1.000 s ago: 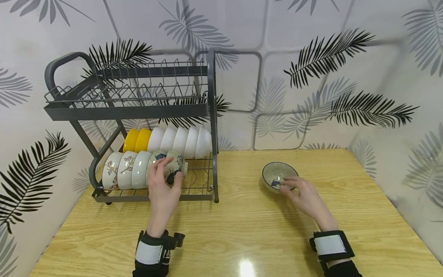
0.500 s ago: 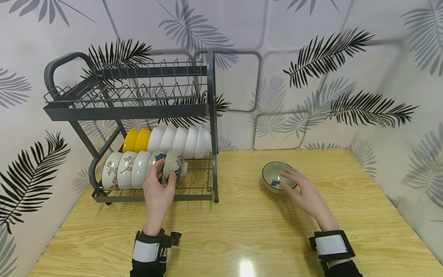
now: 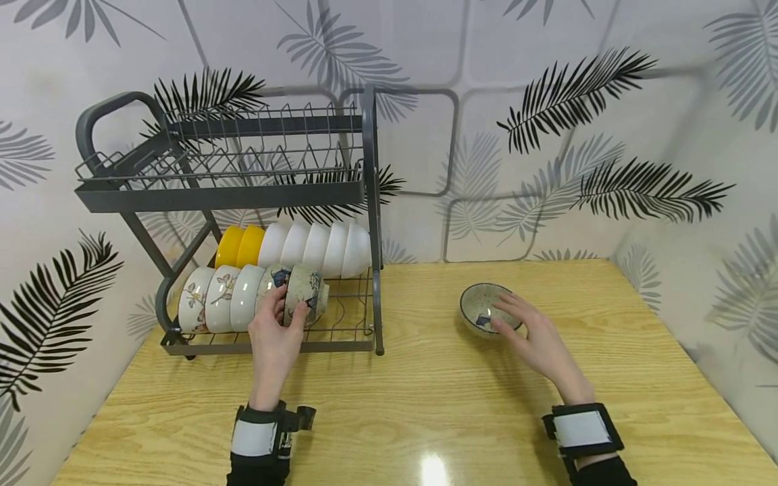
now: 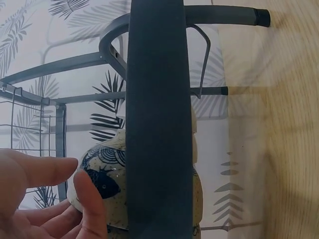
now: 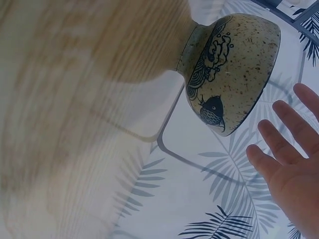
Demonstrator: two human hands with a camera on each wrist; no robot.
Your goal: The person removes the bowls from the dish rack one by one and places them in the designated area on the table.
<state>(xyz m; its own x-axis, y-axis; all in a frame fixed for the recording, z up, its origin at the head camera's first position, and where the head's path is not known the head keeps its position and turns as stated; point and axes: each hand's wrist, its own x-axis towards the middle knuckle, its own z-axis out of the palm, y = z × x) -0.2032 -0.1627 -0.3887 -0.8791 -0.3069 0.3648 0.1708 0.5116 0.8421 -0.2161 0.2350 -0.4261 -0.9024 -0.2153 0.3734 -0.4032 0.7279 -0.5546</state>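
In the head view my left hand (image 3: pixel 275 337) is at the lower rack shelf, fingers loosely bent beside a speckled bowl with blue drawings (image 3: pixel 304 293), the last in the front row. In the left wrist view its thumb (image 4: pixel 92 209) overlaps that fish-patterned bowl (image 4: pixel 107 181); any contact is unclear. My right hand (image 3: pixel 541 344) hovers at the near right rim of another speckled bowl (image 3: pixel 477 310), which stands upright on the table. The right wrist view shows its fingers (image 5: pixel 284 142) spread and apart from this bowl (image 5: pixel 237 64).
A dark two-tier dish rack (image 3: pixel 225 197) stands at the left. Its lower shelf carries white bowls (image 3: pixel 316 248) and yellow bowls (image 3: pixel 229 246) behind, and flowered bowls (image 3: pixel 193 300) in front. A patterned wall backs the wooden table (image 3: pixel 419 378).
My left hand has shifted left and down along the end bowl, which keeps its place in the row. My right fingers have lifted and straightened slightly; the bowl below them has not moved.
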